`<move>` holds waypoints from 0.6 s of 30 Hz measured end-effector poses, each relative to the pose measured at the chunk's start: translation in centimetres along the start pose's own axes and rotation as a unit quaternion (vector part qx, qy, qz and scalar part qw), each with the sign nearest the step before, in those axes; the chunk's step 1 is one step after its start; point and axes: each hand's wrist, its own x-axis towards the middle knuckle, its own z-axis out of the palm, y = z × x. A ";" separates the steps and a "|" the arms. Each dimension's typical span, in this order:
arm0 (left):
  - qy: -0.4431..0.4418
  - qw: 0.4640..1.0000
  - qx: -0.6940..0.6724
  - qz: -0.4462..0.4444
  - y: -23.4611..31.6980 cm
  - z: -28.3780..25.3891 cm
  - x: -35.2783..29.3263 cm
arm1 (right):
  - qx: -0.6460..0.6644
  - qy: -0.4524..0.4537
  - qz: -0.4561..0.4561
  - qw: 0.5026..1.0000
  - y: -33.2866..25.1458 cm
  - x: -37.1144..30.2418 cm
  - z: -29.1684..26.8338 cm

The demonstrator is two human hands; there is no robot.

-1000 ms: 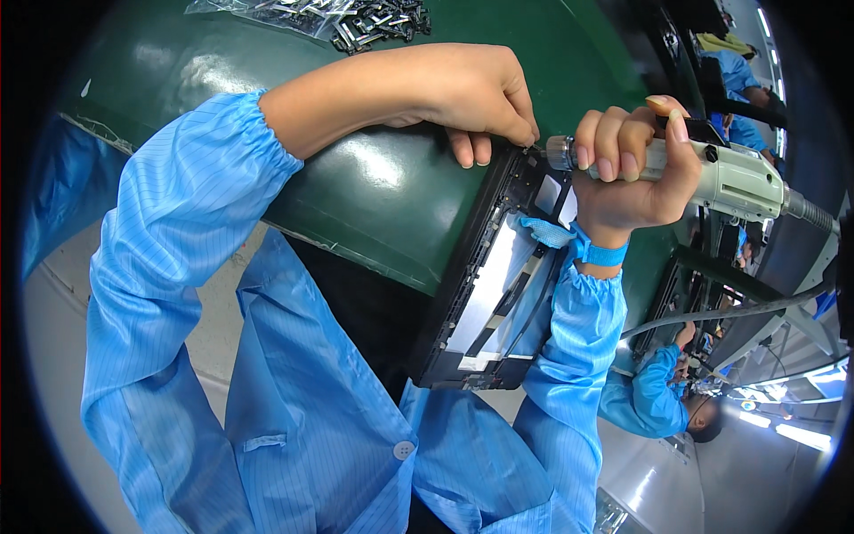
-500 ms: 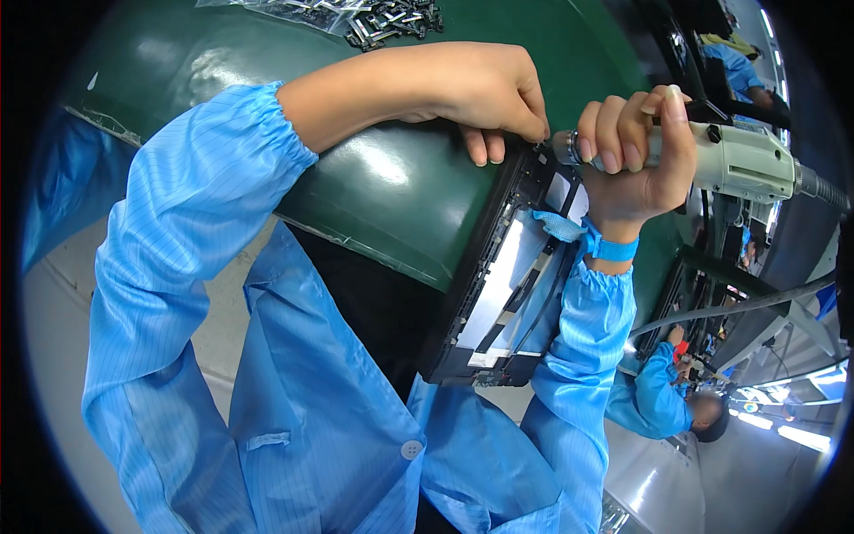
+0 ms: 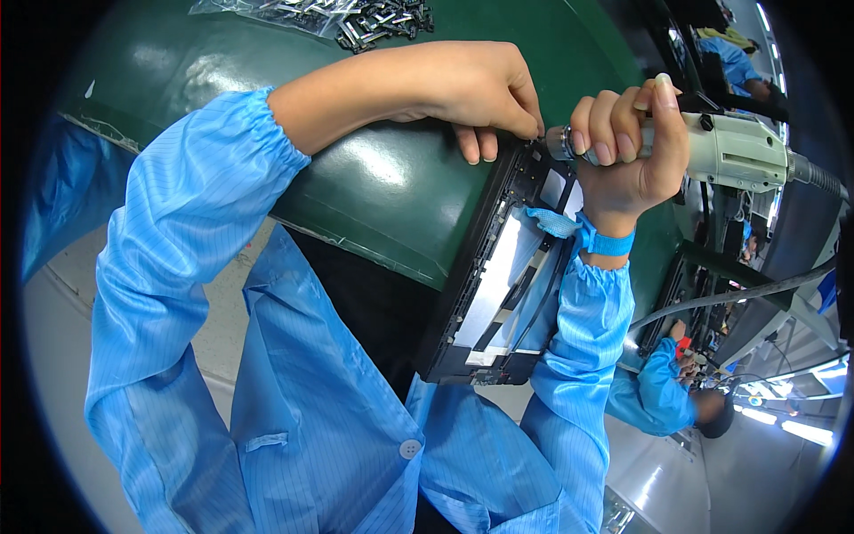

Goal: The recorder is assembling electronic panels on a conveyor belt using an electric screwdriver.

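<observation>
My right hand is wrapped round a pale green electric screwdriver, whose cable leaves at the right. Its metal nose points left, at the far end of a black-framed flat panel. That panel lies tilted over the table's near edge and shows silvery sheets, black strips and a thin cable. My left hand reaches across with thumb and forefinger pinched at the panel's far corner, right by the screwdriver tip. What the pinch holds, if anything, is too small to make out. A blue wrist strap circles my right wrist.
On the green table, a pile of small black and silver metal parts lies beside a clear plastic bag at the far side. A grey cable curves past on the right. Another person in blue works farther right.
Both hands and the screwdriver have shifted very slightly left in the picture, along with the panel and the parts pile. Both grips look the same.
</observation>
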 end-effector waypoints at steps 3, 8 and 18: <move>-0.016 0.999 0.020 0.020 0.7 -0.1 -0.2 | 0.001 0.021 -0.008 1.000 -0.5 -0.1 0.1; -0.028 0.995 0.073 0.059 0.5 -0.5 0.2 | 0.020 0.052 -0.034 0.998 -0.1 -0.2 0.5; 0.208 0.881 0.356 0.233 1.3 7.9 -9.2 | 0.074 0.112 -0.037 0.990 -0.6 -0.6 0.2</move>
